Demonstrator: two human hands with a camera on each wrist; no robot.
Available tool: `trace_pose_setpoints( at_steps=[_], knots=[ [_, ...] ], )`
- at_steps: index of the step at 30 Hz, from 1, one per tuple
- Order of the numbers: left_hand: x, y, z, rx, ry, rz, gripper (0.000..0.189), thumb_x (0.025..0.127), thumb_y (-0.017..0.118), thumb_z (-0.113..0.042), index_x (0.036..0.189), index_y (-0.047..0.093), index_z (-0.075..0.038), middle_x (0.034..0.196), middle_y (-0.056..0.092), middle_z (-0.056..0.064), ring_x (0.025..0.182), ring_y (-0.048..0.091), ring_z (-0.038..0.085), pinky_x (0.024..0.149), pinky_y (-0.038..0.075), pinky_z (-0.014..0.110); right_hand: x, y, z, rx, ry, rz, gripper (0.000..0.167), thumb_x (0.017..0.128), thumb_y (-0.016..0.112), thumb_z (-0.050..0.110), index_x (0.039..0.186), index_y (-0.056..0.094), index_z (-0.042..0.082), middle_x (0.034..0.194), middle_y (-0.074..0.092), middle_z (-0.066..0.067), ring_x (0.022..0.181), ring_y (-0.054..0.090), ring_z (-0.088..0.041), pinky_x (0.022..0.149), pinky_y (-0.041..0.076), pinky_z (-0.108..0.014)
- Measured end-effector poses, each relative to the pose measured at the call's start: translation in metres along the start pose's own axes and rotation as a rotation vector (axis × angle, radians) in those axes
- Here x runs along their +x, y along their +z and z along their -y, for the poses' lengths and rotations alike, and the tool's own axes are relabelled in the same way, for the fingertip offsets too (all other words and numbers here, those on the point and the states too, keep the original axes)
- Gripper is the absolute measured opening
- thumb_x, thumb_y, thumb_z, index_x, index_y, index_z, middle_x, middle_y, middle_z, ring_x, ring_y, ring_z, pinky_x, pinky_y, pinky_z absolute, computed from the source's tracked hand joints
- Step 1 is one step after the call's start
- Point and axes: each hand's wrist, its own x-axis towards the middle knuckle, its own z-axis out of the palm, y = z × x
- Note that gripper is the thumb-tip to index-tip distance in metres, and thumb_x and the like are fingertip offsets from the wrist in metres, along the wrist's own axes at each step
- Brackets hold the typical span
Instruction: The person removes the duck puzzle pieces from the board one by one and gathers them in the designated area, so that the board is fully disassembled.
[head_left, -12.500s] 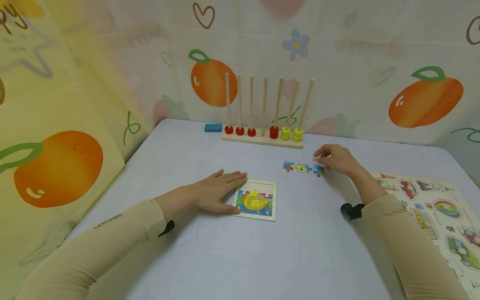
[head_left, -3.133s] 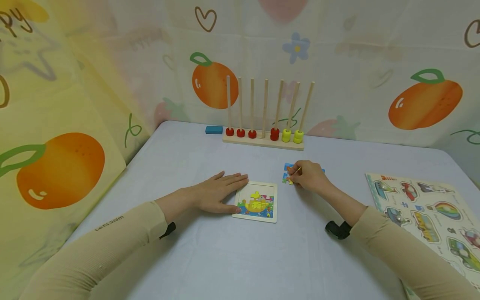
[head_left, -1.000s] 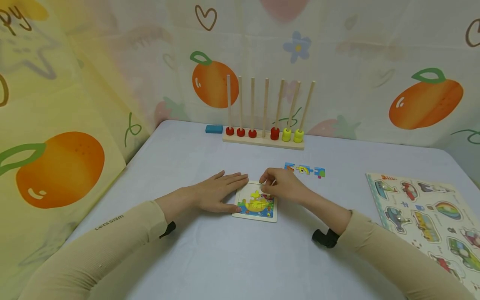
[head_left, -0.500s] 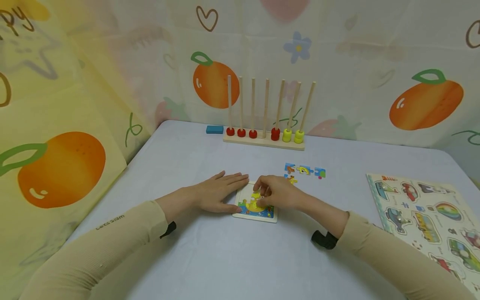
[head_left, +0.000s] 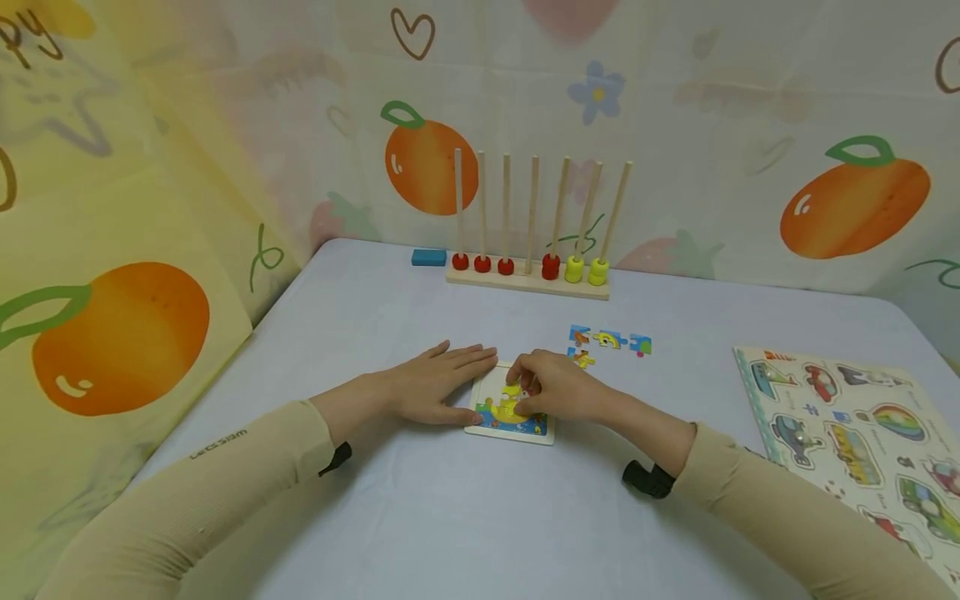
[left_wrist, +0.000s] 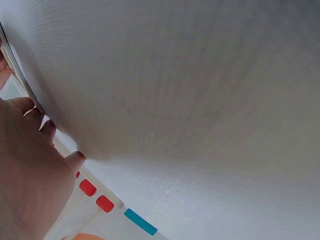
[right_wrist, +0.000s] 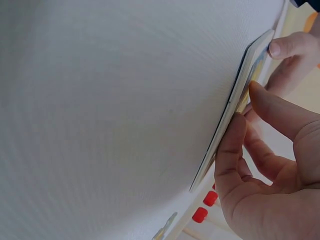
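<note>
A small wooden puzzle tray (head_left: 480, 431) lies on the table with a yellow duck picture partly filled in; bare board shows in its upper part. My left hand (head_left: 431, 386) lies flat with fingers spread, fingertips and thumb on the tray's left edge. Over the tray's right half, my right hand (head_left: 561, 385) pinches a yellow puzzle piece (right_wrist: 243, 102) between thumb and index finger, and partly hides the picture. Beyond the tray on the right are loose puzzle pieces: a blue and brown one (head_left: 579, 335), a yellow and blue one (head_left: 609, 340) and others.
A wooden peg counter (head_left: 528, 285) with red and yellow beads stands at the back, beside a blue block (head_left: 429, 257). On the right lies a large picture board (head_left: 817, 400) with vehicles. A fruit-print cloth (head_left: 675, 125) hangs behind the table.
Three loose pieces became several as one joined below the row; the tray shows fewer pieces. My right hand came from the loose pieces leftward to the tray. The left stayed.
</note>
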Motion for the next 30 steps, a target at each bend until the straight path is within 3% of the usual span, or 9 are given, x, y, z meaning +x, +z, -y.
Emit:
trace_pose_setpoints(
  at_steps=[30],
  knots=[
    [0.0013, 0.0005, 0.0001, 0.001, -0.004, 0.004, 0.088, 0.091, 0.051, -0.063, 0.16, 0.015, -0.021, 0.169, 0.011, -0.005, 0.158, 0.01, 0.02, 0.126, 0.007, 0.059, -0.0022, -0.0012, 0.0033, -0.027, 0.017, 0.003, 0.027, 0.084, 0.078, 0.015, 0.109, 0.068, 0.012, 0.11, 0.061, -0.009, 0.084, 0.055, -0.014, 0.078, 0.049, -0.022]
  ],
)
